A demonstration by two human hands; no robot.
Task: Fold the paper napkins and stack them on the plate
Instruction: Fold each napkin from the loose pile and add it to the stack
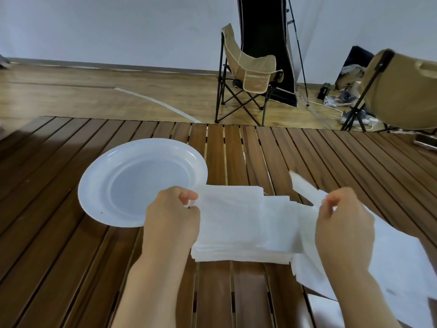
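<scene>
- Left hand: fingers and thumb curled in a pinch on the left edge of the top napkin; wrist and forearm run straight back toward the body, knuckles up.
- Right hand: fingers bent, thumb and forefinger nipping the opposite edge of the same sheet, whose free corner stands up just beyond the fingertips; palm turned slightly inward.
- Between the hands: the napkin is stretched over a stack of folded napkins lying on the table; whether the sheet is lifted clear of the stack cannot be told.
- Under and beyond the right hand: loose sheets, unfolded, spread toward the table's near right edge.
- Just beyond the left hand: plate, nothing on it, its near rim beside the knuckles.
- Judgement, step in hand: folding one sheet. Keep both pinches light and level, bring edge to edge squarely, and crease only once corners meet; thin paper likely tears or skews if pulled taut.
- Judgement, progress: stacking on the plate not yet begun.
</scene>
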